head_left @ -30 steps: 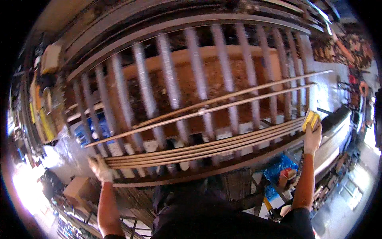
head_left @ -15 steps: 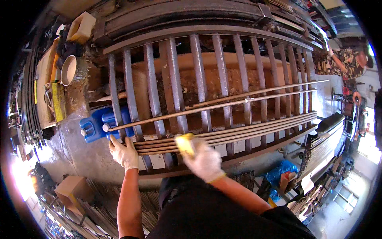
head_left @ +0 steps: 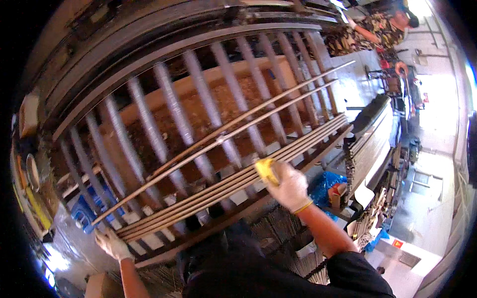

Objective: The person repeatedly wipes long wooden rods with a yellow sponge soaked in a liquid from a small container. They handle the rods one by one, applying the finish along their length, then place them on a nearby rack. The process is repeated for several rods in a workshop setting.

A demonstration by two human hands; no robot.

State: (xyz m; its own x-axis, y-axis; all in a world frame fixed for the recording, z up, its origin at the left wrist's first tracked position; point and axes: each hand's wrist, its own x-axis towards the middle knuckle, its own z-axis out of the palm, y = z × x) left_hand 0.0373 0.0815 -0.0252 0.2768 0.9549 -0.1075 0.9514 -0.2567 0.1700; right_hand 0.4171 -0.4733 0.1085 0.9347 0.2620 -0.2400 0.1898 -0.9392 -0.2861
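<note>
Thin brown rods [head_left: 218,190] lie side by side in a close row across the metal rack [head_left: 203,89], along the edge nearest the person. The two hands are well apart, both in whitish gloves. The right hand [head_left: 289,187] is clamped on a yellow pad [head_left: 268,172], which sits at the row, right of its middle. The left hand [head_left: 113,244] is at the left ends of the rods; I cannot tell whether its fingers are closed around them. Farther from the person, two more rods [head_left: 278,110] lie aslant over the slats, close to each other and apart from the row. Blue jugs [head_left: 83,212] show at the left end of the rack, and a crumpled blue bag [head_left: 325,185] is beyond the right hand. At the upper right is another person [head_left: 370,32] in patterned clothing.
</note>
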